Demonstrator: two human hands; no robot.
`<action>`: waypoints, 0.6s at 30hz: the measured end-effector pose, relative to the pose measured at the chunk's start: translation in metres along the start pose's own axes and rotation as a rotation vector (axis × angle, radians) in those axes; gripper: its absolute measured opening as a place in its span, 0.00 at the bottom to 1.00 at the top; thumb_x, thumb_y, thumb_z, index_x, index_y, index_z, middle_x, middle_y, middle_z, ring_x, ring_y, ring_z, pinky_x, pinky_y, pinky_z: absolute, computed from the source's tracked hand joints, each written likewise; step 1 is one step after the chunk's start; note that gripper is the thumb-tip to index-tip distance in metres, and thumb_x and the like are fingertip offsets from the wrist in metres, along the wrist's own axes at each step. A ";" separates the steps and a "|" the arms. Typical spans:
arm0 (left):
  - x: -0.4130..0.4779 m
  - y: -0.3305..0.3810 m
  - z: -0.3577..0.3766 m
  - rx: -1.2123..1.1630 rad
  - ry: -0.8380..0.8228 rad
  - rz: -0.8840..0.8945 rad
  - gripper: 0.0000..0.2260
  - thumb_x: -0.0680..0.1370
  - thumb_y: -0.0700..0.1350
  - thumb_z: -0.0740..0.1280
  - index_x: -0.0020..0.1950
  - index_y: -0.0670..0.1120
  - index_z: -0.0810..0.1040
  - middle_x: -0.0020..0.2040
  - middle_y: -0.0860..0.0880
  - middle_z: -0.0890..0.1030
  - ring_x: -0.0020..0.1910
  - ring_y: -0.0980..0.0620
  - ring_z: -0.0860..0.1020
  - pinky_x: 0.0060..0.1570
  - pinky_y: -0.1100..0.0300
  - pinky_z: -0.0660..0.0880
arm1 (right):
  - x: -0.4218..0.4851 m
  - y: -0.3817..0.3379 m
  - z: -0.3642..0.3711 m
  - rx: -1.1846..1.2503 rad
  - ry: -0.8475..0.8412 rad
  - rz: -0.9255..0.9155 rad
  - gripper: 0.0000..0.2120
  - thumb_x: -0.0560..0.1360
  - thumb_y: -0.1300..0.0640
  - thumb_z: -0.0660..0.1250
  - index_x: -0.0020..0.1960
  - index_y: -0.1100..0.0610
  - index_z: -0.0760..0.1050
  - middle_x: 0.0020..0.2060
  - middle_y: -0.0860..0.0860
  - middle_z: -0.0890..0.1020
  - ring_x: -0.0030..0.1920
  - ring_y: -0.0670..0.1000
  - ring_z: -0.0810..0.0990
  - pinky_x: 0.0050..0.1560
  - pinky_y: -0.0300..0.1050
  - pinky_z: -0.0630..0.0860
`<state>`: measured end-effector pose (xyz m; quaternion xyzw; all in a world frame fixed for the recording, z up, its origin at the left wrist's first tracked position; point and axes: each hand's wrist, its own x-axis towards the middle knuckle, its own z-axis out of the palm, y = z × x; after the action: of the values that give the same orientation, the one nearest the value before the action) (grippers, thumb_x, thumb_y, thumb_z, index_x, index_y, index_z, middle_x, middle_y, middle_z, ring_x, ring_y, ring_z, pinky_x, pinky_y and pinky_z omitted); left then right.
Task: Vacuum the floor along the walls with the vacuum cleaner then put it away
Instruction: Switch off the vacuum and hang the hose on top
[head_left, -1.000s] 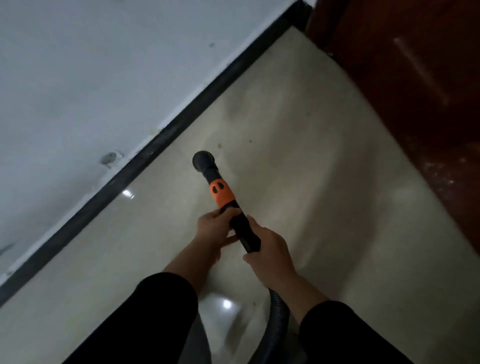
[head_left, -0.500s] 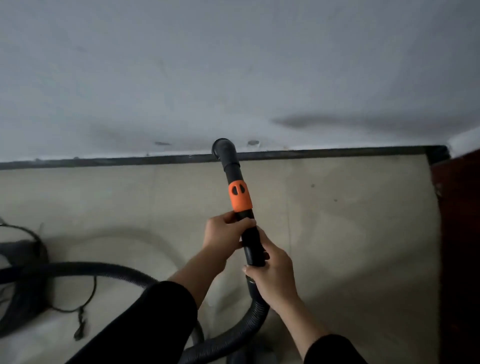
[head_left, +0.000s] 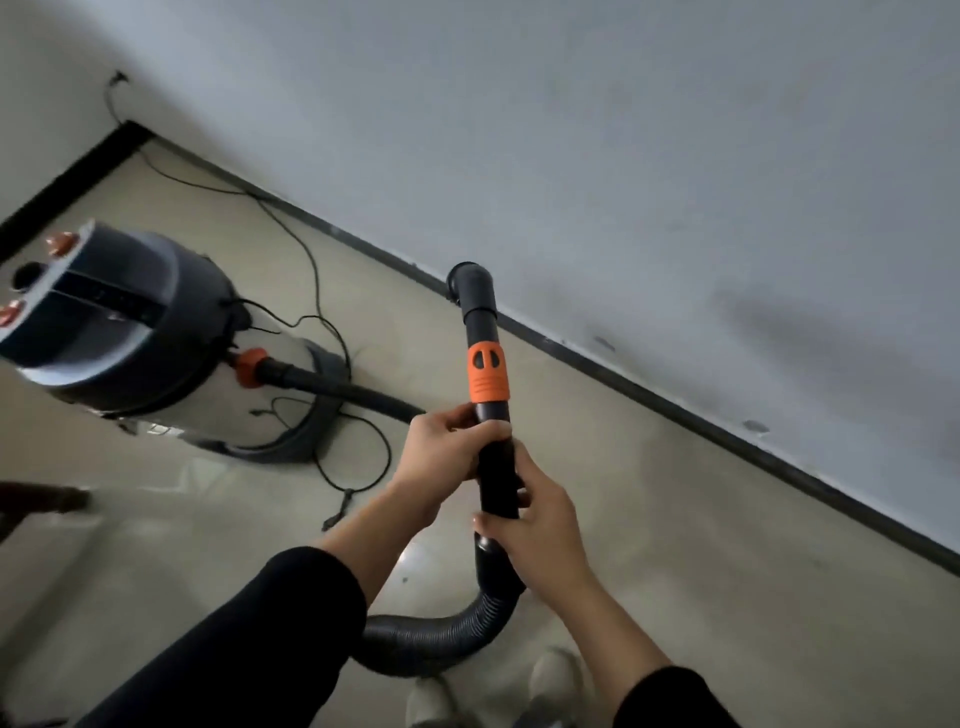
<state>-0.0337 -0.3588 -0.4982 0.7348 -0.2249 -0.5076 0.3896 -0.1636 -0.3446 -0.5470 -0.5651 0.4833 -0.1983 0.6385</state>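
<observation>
– Black plastic, that tube (head_left: 497, 473)? Where is it?
– Yes, black, with an orange collar (head_left: 487, 374). It points from my hands to 12 o'clock. Its bent nozzle (head_left: 470, 283) sits at the dark skirting board (head_left: 675, 410), where the beige floor (head_left: 701, 519) meets the grey wall (head_left: 623, 156). I can't tell whether the nozzle touches the floor.
– And your hands?
– Both are wrapped round the tube. My left hand (head_left: 441, 457) grips it just under the collar, with the fingers curled over the top. My right hand (head_left: 540, 525) grips it lower, toward 6 o'clock, where the ribbed hose (head_left: 447, 631) joins on.
– Where does the hose go?
– It loops down at 6 o'clock and goes behind my left sleeve (head_left: 260, 649). Its far stretch runs toward 10 o'clock into an orange coupling (head_left: 252, 366) on the vacuum cleaner (head_left: 124, 332).
– So the machine is off to the side?
– At 10 o'clock, standing on the floor near the corner, well apart from me. Its thin cord (head_left: 306, 249) trails over the floor and climbs the wall at 11 o'clock. My shoes (head_left: 550, 675) show at 6 o'clock, just below the hose.
</observation>
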 end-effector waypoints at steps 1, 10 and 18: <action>-0.001 0.011 -0.020 -0.022 0.020 0.015 0.05 0.73 0.42 0.73 0.49 0.49 0.83 0.43 0.47 0.86 0.42 0.52 0.84 0.39 0.62 0.81 | 0.006 -0.019 0.012 -0.023 -0.025 -0.021 0.38 0.67 0.60 0.73 0.70 0.35 0.64 0.48 0.40 0.82 0.45 0.39 0.78 0.41 0.30 0.75; 0.008 0.079 -0.236 -0.279 0.188 0.141 0.13 0.75 0.45 0.73 0.58 0.52 0.80 0.46 0.52 0.86 0.42 0.53 0.85 0.42 0.58 0.81 | 0.084 -0.181 0.174 -0.093 -0.197 -0.168 0.35 0.70 0.63 0.73 0.67 0.33 0.67 0.48 0.41 0.84 0.50 0.44 0.83 0.50 0.46 0.82; 0.071 0.066 -0.443 -0.370 0.335 0.109 0.09 0.77 0.44 0.70 0.57 0.48 0.82 0.44 0.50 0.84 0.41 0.56 0.81 0.45 0.61 0.79 | 0.191 -0.256 0.342 -0.133 -0.158 -0.068 0.27 0.64 0.68 0.77 0.52 0.41 0.76 0.39 0.47 0.84 0.38 0.45 0.84 0.34 0.36 0.78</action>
<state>0.4061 -0.2975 -0.4059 0.7117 -0.0995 -0.3895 0.5761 0.2858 -0.3882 -0.4247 -0.6363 0.4239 -0.1422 0.6287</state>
